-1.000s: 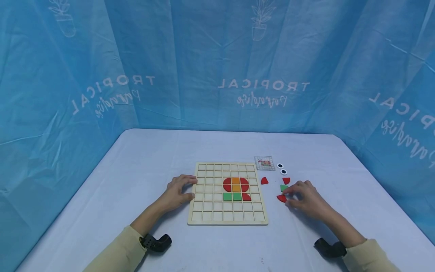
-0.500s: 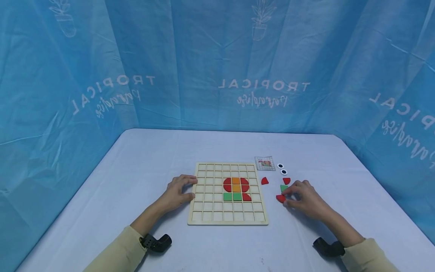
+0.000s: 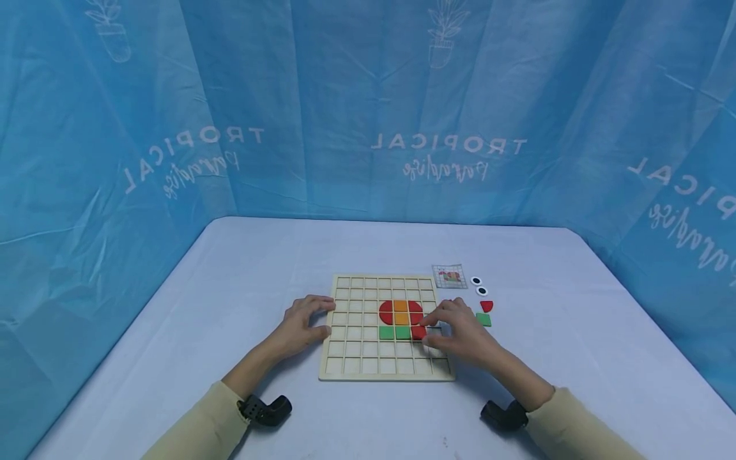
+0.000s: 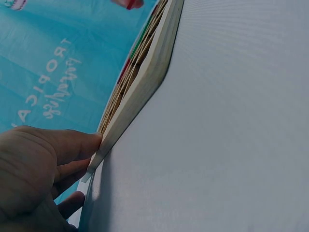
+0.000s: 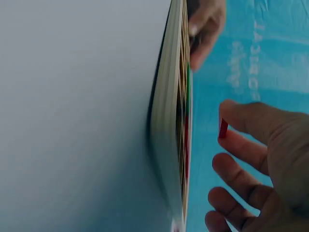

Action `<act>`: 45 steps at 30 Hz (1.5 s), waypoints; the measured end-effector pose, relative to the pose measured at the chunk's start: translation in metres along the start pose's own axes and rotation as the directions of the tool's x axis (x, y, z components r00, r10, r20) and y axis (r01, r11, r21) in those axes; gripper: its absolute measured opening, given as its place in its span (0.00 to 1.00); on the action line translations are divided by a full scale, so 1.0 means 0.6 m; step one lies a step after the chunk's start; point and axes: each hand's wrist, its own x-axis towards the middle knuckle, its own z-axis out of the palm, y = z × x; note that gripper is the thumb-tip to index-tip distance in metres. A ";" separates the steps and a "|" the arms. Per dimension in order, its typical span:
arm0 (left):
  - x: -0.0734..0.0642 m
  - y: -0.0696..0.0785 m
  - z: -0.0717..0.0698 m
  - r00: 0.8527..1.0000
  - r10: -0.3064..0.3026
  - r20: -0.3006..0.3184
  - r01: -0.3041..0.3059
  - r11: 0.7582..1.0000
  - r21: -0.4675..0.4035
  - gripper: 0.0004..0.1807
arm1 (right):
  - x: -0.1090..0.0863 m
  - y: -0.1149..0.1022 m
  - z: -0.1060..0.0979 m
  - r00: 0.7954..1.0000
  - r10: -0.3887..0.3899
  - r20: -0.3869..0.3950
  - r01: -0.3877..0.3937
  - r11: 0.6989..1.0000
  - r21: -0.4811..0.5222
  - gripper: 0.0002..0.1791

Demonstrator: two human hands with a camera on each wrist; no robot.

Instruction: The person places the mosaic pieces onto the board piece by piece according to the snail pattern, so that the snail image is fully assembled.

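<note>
A wooden grid board (image 3: 351, 350) lies on the table, holding orange and green square tiles and red quarter-circle tiles. My left hand (image 3: 301, 324) rests at the board's left edge, with thumb and fingers spread along it; the left wrist view shows the thumb (image 4: 79, 144) touching the rim. My right hand (image 3: 462, 332) is over the board's right side. Between its thumb and index finger it pinches a red quarter-circle tile (image 5: 223, 128), seen edge-on and clear of the board in the right wrist view. The other right fingers are loosely bent.
To the right lie a green square tile (image 3: 483, 319), a red quarter-circle tile (image 3: 486, 306) and two round eye tiles (image 3: 482, 291). A small picture card (image 3: 449, 276) sits behind the board's right corner. A blue curtain (image 3: 368, 115) surrounds the white table (image 3: 264, 255).
My right hand has picked up the red quarter-circle tile from the table and carried it left to the board, now covering most of another loose red tile. My left hand stays put.
</note>
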 end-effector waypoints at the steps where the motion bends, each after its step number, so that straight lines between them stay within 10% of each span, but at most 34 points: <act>1: 0.000 0.000 0.000 1.000 0.001 -0.001 -0.001 1.000 0.000 0.24 | 0.005 -0.008 0.006 1.000 -0.004 0.004 0.004 1.000 0.006 0.14; 18: 0.001 0.000 0.002 1.000 -0.027 -0.008 0.027 1.000 0.012 0.24 | 0.065 -0.087 0.084 0.992 -0.123 -0.035 0.119 0.988 -0.102 0.14; 45: 0.004 -0.001 0.003 1.000 -0.015 -0.011 0.015 1.000 0.003 0.24 | 0.066 -0.091 0.085 0.996 -0.085 -0.019 0.082 0.991 -0.109 0.15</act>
